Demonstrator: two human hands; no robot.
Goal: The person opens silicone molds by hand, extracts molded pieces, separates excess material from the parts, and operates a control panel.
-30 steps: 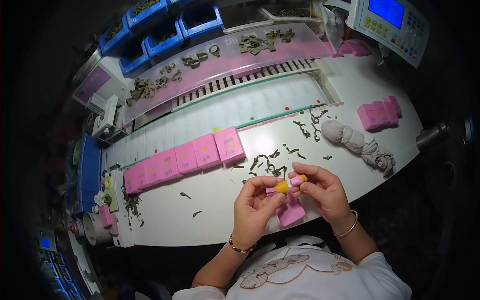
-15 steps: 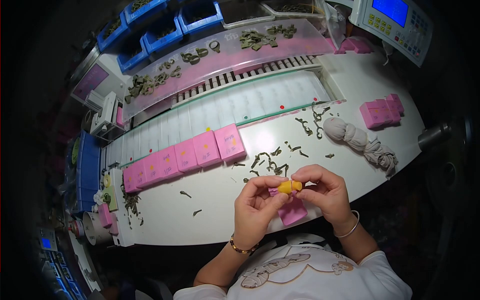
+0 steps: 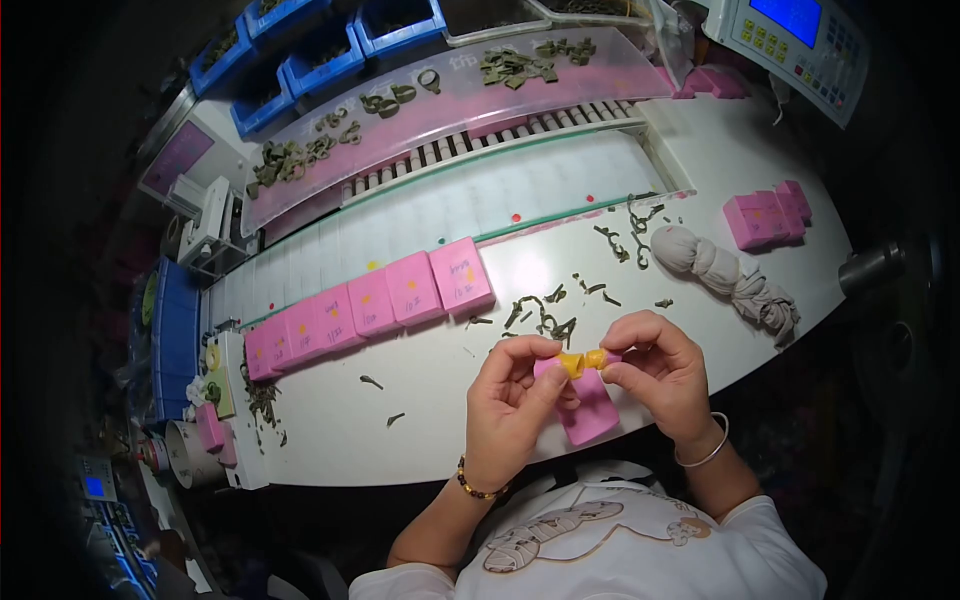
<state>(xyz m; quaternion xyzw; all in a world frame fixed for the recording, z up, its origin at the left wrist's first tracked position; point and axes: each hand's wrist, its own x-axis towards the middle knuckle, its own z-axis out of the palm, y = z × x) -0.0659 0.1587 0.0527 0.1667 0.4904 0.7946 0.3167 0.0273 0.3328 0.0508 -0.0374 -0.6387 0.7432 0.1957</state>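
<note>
Between both hands, above the table's front edge, are two small yellow pieces with pink material around them. My left hand [image 3: 512,400] is closed, pinching the left yellow piece [image 3: 571,366] with thumb and fingers. My right hand [image 3: 655,375] is closed too, its thumb and index finger on the right yellow piece [image 3: 597,359], which has a pink end. A narrow gap parts the two. Just below the fingers lies a pink block [image 3: 592,412], partly hidden by my left hand. Small dark green pieces [image 3: 545,318] are scattered beyond my hands.
A row of pink blocks with handwriting [image 3: 373,305] stands at left centre, beside a glass-edged light panel [image 3: 560,180]. Right of it lie a bundled grey cloth [image 3: 725,272] and more pink blocks [image 3: 765,215]. Blue bins [image 3: 400,30] and a clear shelf [image 3: 450,95] are behind.
The yellow parts, close together before, now show a gap between them. My right hand has moved slightly right and up. More of the pink block below shows.
</note>
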